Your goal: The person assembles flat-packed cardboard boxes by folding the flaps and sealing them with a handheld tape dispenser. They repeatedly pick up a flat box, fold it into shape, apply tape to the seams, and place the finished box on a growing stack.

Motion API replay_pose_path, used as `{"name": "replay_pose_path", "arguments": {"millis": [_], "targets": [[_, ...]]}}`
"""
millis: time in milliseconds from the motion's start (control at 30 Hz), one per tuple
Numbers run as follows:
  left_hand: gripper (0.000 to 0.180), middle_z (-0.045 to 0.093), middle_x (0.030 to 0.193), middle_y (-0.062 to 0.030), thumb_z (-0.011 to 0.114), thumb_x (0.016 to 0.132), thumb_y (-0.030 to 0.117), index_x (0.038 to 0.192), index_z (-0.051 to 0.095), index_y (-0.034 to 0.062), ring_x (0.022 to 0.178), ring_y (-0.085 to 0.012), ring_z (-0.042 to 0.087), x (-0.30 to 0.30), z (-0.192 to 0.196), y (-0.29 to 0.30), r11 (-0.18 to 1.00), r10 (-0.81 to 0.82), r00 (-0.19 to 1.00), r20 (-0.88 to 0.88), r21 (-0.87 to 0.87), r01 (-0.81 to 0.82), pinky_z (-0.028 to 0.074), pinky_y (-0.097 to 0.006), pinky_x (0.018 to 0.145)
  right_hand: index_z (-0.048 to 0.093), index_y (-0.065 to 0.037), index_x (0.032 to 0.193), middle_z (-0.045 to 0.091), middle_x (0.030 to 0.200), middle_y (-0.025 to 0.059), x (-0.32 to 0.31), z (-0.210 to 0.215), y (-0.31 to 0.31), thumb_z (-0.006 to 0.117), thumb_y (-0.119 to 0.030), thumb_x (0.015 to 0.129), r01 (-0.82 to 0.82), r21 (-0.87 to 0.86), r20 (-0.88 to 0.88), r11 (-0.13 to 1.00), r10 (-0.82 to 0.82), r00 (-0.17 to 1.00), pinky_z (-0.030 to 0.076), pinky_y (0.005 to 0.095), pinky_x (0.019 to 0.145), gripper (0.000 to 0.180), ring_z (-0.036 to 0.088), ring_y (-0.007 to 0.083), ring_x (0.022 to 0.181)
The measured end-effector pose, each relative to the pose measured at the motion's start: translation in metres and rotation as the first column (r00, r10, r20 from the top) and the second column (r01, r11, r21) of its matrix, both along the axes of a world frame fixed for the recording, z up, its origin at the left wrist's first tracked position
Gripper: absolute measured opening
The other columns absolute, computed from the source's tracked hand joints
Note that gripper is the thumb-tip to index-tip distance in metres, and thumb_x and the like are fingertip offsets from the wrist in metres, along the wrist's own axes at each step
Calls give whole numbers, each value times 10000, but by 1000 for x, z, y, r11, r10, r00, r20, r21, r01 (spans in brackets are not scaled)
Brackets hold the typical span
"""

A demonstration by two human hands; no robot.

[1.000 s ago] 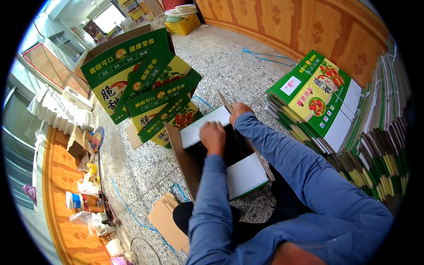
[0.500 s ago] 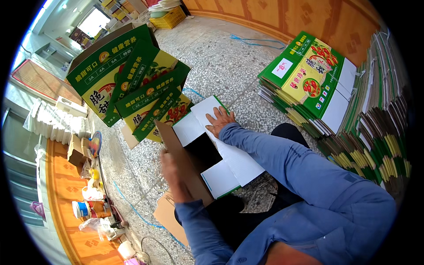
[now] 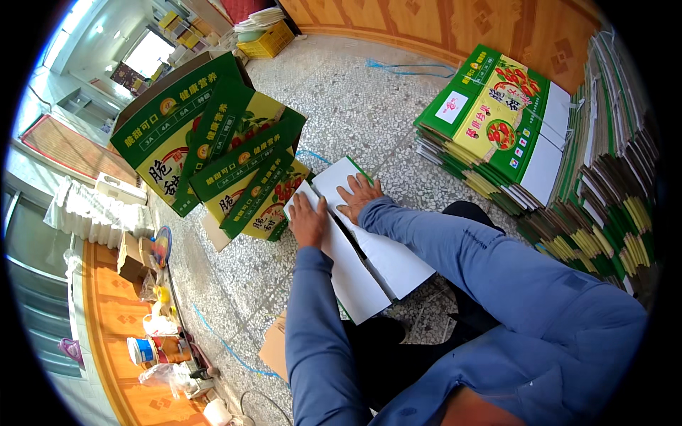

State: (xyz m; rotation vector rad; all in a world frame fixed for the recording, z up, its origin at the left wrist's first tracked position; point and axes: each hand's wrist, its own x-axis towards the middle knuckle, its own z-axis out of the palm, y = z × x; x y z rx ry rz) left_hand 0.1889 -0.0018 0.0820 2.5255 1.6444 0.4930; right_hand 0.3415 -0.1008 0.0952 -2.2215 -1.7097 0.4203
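In front of me on the floor stands a cardboard box (image 3: 362, 284), its two long white flaps folded inward with a narrow dark gap between them. My left hand (image 3: 308, 217) presses flat on the left flap near its far end, fingers stretched out. On the right flap, also near the far end, rests my right hand (image 3: 359, 198) with its fingers spread. Neither hand grips anything. Just beyond the box, set-up green and yellow printed cartons (image 3: 206, 128) lean together in a heap.
Flattened printed cartons (image 3: 497, 113) lie stacked at the right, beside more folded cardboard (image 3: 611, 177). Blue strapping (image 3: 408, 68) trails on the speckled floor. A yellow crate (image 3: 267, 41) stands far off by the wood-panelled wall. Tubs and bags (image 3: 145, 350) line the left side; brown cardboard (image 3: 273, 346) lies near my left arm.
My left hand has swung the left flap down from upright and now lies on its white face. The box's dark opening is now covered except for a slit. My right hand stays on its flap.
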Motion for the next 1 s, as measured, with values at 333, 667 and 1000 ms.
{"name": "replay_pose_path", "arguments": {"millis": [333,667,1000], "targets": [[736,415,1446,-124,519,870,591,1370,444,56,1364,-360,310,36,-7,3,1000,-17,998,-55,9,18,226,-563,1080,383,-169,1428,262,1500,169,10,-17,1,496,-501,914,-6,-1,114,1000,6,993,214,646,1046,622,189,373,1399],[670,402,1464,-117,461,923,537,1385,432,53,1373,-372,291,39,-11,10,1000,26,997,-71,7,-25,210,-565,1092,328,-157,1468,226,1524,186,15,-16,5,479,-557,899,-104,-89,150,991,117,982,242,667,1026,711,161,398,1416],[601,451,1417,-179,497,933,450,1355,469,23,1321,-337,392,31,-35,27,987,-124,987,-105,88,133,296,-522,1043,566,-148,1299,445,1320,202,75,-4,25,647,-550,762,-318,-68,-110,946,310,944,424,507,985,676,420,397,1258]]}}
